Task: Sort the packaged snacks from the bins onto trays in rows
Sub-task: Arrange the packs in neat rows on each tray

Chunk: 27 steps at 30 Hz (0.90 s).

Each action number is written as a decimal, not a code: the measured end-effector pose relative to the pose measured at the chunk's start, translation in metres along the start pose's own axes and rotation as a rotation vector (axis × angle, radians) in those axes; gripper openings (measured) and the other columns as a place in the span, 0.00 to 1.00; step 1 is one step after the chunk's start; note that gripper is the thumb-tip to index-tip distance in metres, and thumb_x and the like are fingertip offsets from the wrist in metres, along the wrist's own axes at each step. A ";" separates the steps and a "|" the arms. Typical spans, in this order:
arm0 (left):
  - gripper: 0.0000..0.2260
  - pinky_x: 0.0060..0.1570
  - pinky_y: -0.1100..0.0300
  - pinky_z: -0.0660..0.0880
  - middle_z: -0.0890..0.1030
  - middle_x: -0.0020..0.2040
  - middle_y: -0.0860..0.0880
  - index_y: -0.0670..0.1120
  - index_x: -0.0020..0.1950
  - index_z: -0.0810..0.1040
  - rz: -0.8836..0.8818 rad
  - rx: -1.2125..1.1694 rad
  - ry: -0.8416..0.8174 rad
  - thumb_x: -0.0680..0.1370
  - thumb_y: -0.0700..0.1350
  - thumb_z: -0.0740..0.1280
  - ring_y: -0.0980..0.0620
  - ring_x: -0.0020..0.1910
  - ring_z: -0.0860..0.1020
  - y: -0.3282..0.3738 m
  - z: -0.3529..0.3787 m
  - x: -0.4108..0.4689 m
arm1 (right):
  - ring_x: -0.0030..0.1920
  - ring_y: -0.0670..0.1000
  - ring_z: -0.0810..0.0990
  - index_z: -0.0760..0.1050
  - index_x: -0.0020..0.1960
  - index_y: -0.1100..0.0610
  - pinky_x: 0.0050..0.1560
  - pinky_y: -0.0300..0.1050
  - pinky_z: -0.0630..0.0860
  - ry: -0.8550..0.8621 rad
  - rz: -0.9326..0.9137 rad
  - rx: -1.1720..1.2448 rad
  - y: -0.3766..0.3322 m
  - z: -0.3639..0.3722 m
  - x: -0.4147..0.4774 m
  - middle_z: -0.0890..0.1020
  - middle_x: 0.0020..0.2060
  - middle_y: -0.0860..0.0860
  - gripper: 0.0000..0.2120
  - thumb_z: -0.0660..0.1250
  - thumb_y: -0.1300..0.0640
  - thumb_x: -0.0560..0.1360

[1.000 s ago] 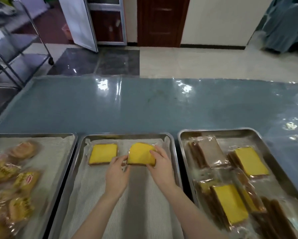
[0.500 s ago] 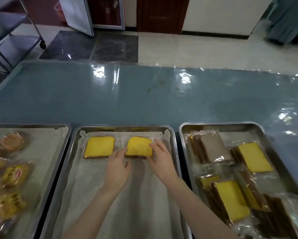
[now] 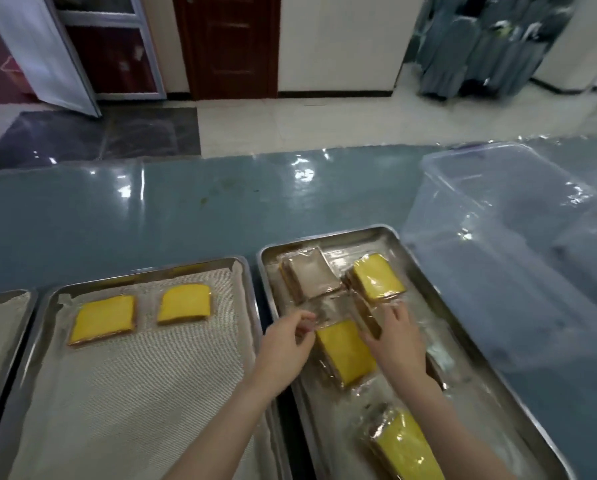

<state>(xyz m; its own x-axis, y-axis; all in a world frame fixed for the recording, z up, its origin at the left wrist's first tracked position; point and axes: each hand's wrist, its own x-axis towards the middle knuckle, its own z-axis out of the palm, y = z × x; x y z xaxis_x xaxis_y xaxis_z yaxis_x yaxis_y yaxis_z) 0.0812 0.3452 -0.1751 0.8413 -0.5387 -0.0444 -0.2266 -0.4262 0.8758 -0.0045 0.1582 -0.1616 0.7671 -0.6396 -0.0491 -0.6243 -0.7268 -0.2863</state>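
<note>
Table: blue and glossy, carrying three metal trays side by side and a clear bin
Lined tray: in the middle, with a cloth liner
First pack: yellow cake in wrap, flat on the liner at the tray's 11 o'clock
Second pack: just beside the first, at its 3 o'clock, the two forming a row along the far edge
Right tray: at 3 o'clock of the lined tray, holding a loose jumble of wrapped cakes
Held pack: yellow side up, in the middle of the right tray, between the two hands
Left hand: at 9 o'clock of the held pack, its grip pinching the clear wrap at the pack's far left corner
Right hand: at 3 o'clock of the held pack, fingers spread over the wraps; I cannot tell whether its grip has caught anything
Bin: clear plastic, at 2 o'clock of the right tray
Third tray: at 9 o'clock, mostly out of view
</note>
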 end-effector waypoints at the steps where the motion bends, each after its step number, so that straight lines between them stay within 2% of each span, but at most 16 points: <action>1: 0.11 0.45 0.76 0.70 0.79 0.44 0.60 0.53 0.57 0.78 -0.015 -0.028 -0.020 0.76 0.42 0.68 0.65 0.44 0.77 0.004 0.010 0.000 | 0.63 0.53 0.72 0.70 0.66 0.51 0.61 0.48 0.70 -0.033 0.002 0.000 0.007 0.002 -0.001 0.73 0.62 0.50 0.24 0.70 0.46 0.73; 4: 0.12 0.46 0.73 0.72 0.80 0.44 0.58 0.53 0.59 0.78 -0.071 -0.070 -0.056 0.77 0.43 0.68 0.63 0.45 0.78 0.011 0.030 0.000 | 0.56 0.52 0.77 0.73 0.61 0.49 0.52 0.47 0.75 -0.022 -0.025 0.086 0.018 0.005 -0.005 0.79 0.54 0.48 0.17 0.69 0.51 0.74; 7: 0.12 0.47 0.70 0.73 0.80 0.48 0.58 0.56 0.61 0.74 -0.124 -0.141 -0.040 0.78 0.47 0.67 0.63 0.47 0.78 0.013 0.033 -0.002 | 0.53 0.51 0.79 0.77 0.60 0.51 0.48 0.47 0.77 0.125 -0.119 0.145 0.020 0.005 -0.017 0.81 0.52 0.48 0.16 0.70 0.55 0.73; 9: 0.13 0.49 0.64 0.77 0.80 0.51 0.57 0.60 0.62 0.70 -0.182 -0.241 -0.003 0.78 0.53 0.66 0.60 0.49 0.79 0.016 0.026 -0.005 | 0.52 0.53 0.80 0.79 0.58 0.55 0.47 0.48 0.80 0.240 -0.270 0.145 0.020 0.006 -0.028 0.82 0.51 0.49 0.18 0.74 0.61 0.69; 12: 0.16 0.49 0.53 0.82 0.79 0.53 0.51 0.56 0.64 0.70 -0.318 -0.493 0.081 0.77 0.57 0.66 0.52 0.49 0.82 0.019 0.008 -0.011 | 0.48 0.54 0.81 0.81 0.55 0.58 0.46 0.49 0.80 0.434 -0.592 0.122 0.013 0.011 -0.043 0.83 0.49 0.51 0.19 0.76 0.66 0.65; 14: 0.16 0.46 0.53 0.82 0.79 0.54 0.50 0.53 0.61 0.74 -0.370 -0.568 0.142 0.75 0.56 0.69 0.52 0.50 0.82 0.017 -0.010 -0.018 | 0.48 0.54 0.80 0.81 0.55 0.57 0.48 0.48 0.78 0.468 -0.769 0.113 0.000 0.017 -0.052 0.82 0.49 0.51 0.17 0.74 0.65 0.67; 17: 0.12 0.38 0.60 0.81 0.81 0.53 0.47 0.51 0.56 0.78 -0.402 -0.642 0.228 0.74 0.45 0.74 0.51 0.49 0.82 0.002 -0.036 -0.035 | 0.51 0.54 0.80 0.80 0.57 0.55 0.51 0.48 0.78 0.379 -0.874 0.157 -0.024 0.026 -0.061 0.81 0.52 0.51 0.20 0.77 0.61 0.66; 20: 0.14 0.42 0.56 0.81 0.80 0.56 0.46 0.48 0.58 0.78 -0.438 -0.685 0.342 0.74 0.39 0.73 0.47 0.52 0.81 -0.025 -0.071 -0.059 | 0.59 0.50 0.76 0.77 0.62 0.54 0.61 0.45 0.75 0.145 -0.802 0.243 -0.054 0.033 -0.072 0.78 0.60 0.49 0.27 0.78 0.51 0.65; 22: 0.14 0.41 0.57 0.80 0.79 0.57 0.45 0.46 0.59 0.77 -0.448 -0.739 0.428 0.74 0.38 0.72 0.46 0.53 0.81 -0.044 -0.095 -0.075 | 0.64 0.42 0.69 0.72 0.68 0.50 0.66 0.38 0.67 -0.037 -0.647 0.346 -0.077 0.038 -0.080 0.72 0.64 0.43 0.29 0.73 0.43 0.70; 24: 0.15 0.41 0.58 0.79 0.79 0.58 0.45 0.46 0.60 0.76 -0.446 -0.765 0.488 0.75 0.38 0.71 0.46 0.53 0.80 -0.062 -0.116 -0.091 | 0.62 0.37 0.69 0.69 0.70 0.48 0.63 0.33 0.66 -0.179 -0.475 0.504 -0.105 0.050 -0.089 0.70 0.63 0.39 0.27 0.69 0.43 0.73; 27: 0.18 0.42 0.57 0.80 0.79 0.58 0.45 0.47 0.63 0.74 -0.430 -0.779 0.536 0.75 0.39 0.72 0.46 0.54 0.81 -0.088 -0.142 -0.111 | 0.52 0.41 0.77 0.73 0.65 0.52 0.50 0.30 0.74 -0.301 -0.246 0.764 -0.157 0.072 -0.103 0.76 0.58 0.47 0.21 0.72 0.55 0.74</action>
<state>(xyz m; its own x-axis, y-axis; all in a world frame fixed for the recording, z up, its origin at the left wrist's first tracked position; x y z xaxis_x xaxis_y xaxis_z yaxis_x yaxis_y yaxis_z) 0.0771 0.5456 -0.1788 0.9272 0.0224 -0.3739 0.3637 0.1844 0.9131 0.0253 0.3561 -0.1809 0.9418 -0.3133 -0.1221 -0.2472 -0.3992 -0.8829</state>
